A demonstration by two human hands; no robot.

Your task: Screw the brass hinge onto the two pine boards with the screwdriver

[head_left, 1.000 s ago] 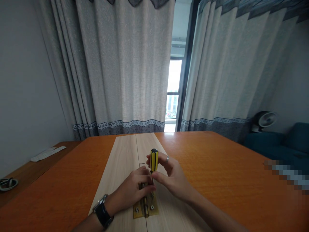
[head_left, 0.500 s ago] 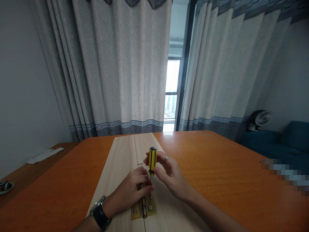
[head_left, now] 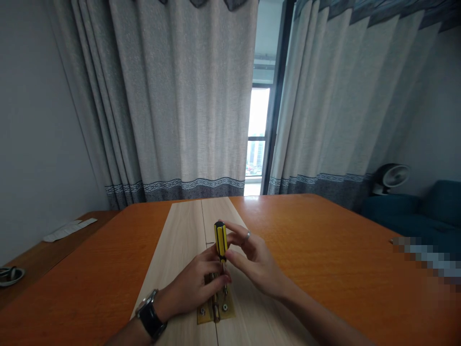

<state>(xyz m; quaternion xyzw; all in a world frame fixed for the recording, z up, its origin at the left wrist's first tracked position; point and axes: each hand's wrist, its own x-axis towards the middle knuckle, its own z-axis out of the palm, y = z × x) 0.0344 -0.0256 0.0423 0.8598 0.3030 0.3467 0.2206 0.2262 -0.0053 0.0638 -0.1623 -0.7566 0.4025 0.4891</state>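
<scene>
A screwdriver (head_left: 221,239) with a yellow and black handle stands over a brass hinge (head_left: 226,311), its top leaning a little to the left. My right hand (head_left: 257,262) has the handle between thumb and fingers. Around the shaft just below, my left hand (head_left: 201,278) closes its thumb and fingertips, partly covering the hinge. The tip meets a screw (head_left: 225,290) on the hinge's right leaf. Two more screws show nearer me, a right one (head_left: 225,307) and a left one (head_left: 202,312). The hinge lies across the seam of two pale wooden boards (head_left: 183,230).
The boards rest on an orange-brown wooden table (head_left: 324,250). On a side surface at left lie white paper strips (head_left: 70,229) and a small round dish (head_left: 12,276). Beyond the table hang grey curtains (head_left: 187,105); a fan (head_left: 392,177) and a blue sofa (head_left: 399,206) stand at right.
The screwdriver's handle has tilted to the left, and my right fingers have shifted with it. My left hand stays at the shaft.
</scene>
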